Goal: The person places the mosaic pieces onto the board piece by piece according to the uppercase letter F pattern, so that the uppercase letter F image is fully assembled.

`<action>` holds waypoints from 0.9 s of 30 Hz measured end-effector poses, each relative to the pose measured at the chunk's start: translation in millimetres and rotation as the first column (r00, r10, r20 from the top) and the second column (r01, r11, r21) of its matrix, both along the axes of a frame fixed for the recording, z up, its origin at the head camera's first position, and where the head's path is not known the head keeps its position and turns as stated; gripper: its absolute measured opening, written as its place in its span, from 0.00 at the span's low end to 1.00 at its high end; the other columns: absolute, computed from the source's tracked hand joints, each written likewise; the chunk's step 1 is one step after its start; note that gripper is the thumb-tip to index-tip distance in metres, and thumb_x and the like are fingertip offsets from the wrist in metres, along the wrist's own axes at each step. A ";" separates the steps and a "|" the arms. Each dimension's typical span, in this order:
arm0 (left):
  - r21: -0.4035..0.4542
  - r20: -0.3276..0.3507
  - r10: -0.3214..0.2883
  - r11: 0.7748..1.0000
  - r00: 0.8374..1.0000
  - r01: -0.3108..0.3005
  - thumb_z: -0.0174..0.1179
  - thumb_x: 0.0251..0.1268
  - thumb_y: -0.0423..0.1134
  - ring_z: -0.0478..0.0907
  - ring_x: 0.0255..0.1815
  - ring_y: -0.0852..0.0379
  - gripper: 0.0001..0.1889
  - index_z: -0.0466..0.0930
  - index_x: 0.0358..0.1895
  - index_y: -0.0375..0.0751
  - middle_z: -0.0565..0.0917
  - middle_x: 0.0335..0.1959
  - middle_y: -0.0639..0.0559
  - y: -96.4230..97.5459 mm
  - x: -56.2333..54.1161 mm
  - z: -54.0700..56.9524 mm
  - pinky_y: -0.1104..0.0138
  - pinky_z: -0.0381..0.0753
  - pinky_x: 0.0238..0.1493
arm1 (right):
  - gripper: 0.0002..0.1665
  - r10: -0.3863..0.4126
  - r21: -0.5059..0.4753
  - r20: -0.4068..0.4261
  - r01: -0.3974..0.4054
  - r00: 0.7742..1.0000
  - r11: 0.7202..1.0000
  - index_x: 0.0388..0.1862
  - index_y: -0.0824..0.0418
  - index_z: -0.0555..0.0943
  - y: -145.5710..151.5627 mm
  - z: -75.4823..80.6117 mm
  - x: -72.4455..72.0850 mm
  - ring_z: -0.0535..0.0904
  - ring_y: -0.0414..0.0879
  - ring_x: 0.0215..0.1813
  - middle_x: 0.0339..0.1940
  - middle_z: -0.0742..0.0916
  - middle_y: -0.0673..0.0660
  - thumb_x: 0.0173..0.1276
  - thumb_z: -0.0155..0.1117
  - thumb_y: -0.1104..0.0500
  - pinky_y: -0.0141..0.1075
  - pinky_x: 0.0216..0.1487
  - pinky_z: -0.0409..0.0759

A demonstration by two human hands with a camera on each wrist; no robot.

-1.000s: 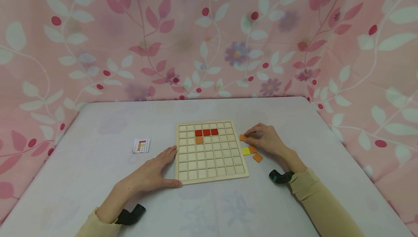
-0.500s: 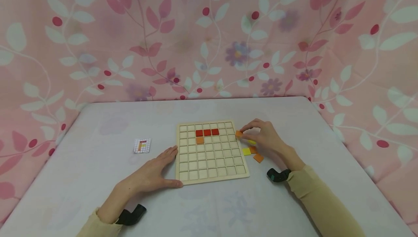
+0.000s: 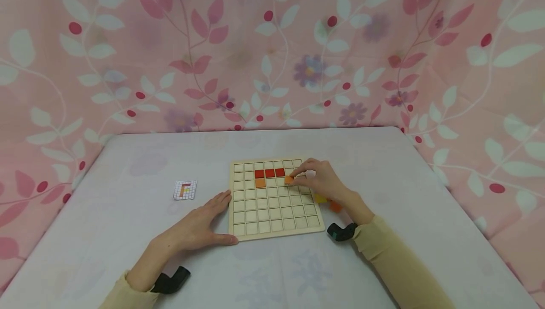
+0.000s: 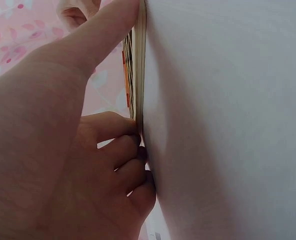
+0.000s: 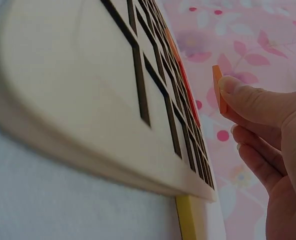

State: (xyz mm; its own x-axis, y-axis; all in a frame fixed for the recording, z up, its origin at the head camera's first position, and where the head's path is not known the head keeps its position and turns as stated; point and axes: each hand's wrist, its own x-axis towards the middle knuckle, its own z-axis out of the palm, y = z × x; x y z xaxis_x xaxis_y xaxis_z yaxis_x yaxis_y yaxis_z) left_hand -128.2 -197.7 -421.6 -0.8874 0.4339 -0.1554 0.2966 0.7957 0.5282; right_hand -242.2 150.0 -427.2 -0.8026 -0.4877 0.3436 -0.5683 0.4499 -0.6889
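Note:
A wooden grid board (image 3: 276,233) lies on the table. Three red tiles (image 3: 269,173) fill a row in its upper part, and one orange tile (image 3: 260,183) sits below the leftmost red one. Over the board's right half my right hand (image 3: 321,180) pinches another orange tile (image 5: 219,89) between thumb and forefinger, raised above the grid in the right wrist view. My left hand (image 3: 197,224) rests against the board's left edge, fingers relaxed, the thumb at the near left corner. In the left wrist view the left fingers (image 4: 119,131) touch the board's side.
Right of the board lie a yellow tile (image 3: 320,198) and an orange tile (image 3: 335,206), partly covered by the right hand and wrist. A small printed pattern card (image 3: 185,190) lies to the left. A floral curtain (image 3: 272,63) hangs behind the table.
My right hand has picked up an orange tile from beside the board and carried it left over the grid. The left hand and the placed tiles have stayed put.

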 end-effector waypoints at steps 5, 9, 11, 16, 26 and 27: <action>-0.005 0.004 0.004 1.000 1.000 -0.004 0.68 0.48 0.72 0.47 0.82 0.42 0.62 0.51 0.80 0.39 0.52 0.82 0.47 0.1 -0.6 -0.6 0.43 0.56 0.76 | 0.11 0.069 -0.030 -0.033 -0.070 0.997 0.997 0.38 0.60 0.90 -17.6 -0.9 1.7 0.81 0.52 0.42 0.36 0.90 0.53 0.56 0.79 0.60 0.43 0.38 0.80; -0.007 0.006 0.002 1.000 1.000 -0.002 0.68 0.48 0.72 0.47 0.82 0.42 0.62 0.51 0.80 0.38 0.52 0.82 0.47 -0.1 -0.7 -0.5 0.43 0.55 0.76 | 0.12 0.104 -0.009 -0.093 -0.105 0.990 0.994 0.37 0.60 0.90 -30.8 -2.6 0.8 0.82 0.50 0.45 0.34 0.91 0.53 0.54 0.80 0.59 0.45 0.43 0.81; -0.006 0.005 -0.001 1.000 1.000 0.001 0.68 0.48 0.72 0.47 0.82 0.42 0.62 0.52 0.80 0.38 0.52 0.82 0.47 -0.2 -0.7 -0.3 0.43 0.56 0.76 | 0.12 0.110 0.016 -0.115 -0.108 0.987 0.994 0.37 0.59 0.91 -36.7 -3.1 0.8 0.82 0.49 0.44 0.34 0.91 0.53 0.54 0.80 0.58 0.45 0.43 0.81; -0.004 0.006 0.000 1.000 1.000 0.000 0.68 0.47 0.71 0.48 0.82 0.42 0.62 0.52 0.80 0.38 0.52 0.82 0.46 0.2 -0.7 -0.6 0.43 0.56 0.76 | 0.10 0.142 0.036 -0.111 -0.139 0.984 0.990 0.37 0.58 0.90 -48.8 -1.8 4.1 0.81 0.50 0.42 0.34 0.90 0.56 0.56 0.79 0.58 0.45 0.39 0.80; -0.005 0.016 0.000 1.000 1.000 0.000 0.68 0.48 0.72 0.47 0.82 0.43 0.62 0.51 0.80 0.39 0.51 0.82 0.47 0.8 -0.5 0.0 0.43 0.56 0.76 | 0.11 0.134 0.091 -0.033 -0.131 0.990 0.987 0.39 0.53 0.91 -63.1 -3.5 12.0 0.80 0.42 0.44 0.37 0.90 0.45 0.57 0.79 0.54 0.38 0.45 0.80; -0.005 0.016 -0.001 1.000 1.000 0.001 0.68 0.48 0.72 0.47 0.82 0.43 0.62 0.51 0.80 0.39 0.51 0.82 0.47 0.7 -0.7 0.2 0.43 0.56 0.76 | 0.11 0.134 0.101 -0.036 -0.130 0.990 0.986 0.39 0.53 0.91 -64.2 -3.1 13.2 0.80 0.42 0.44 0.37 0.90 0.45 0.57 0.79 0.54 0.38 0.45 0.80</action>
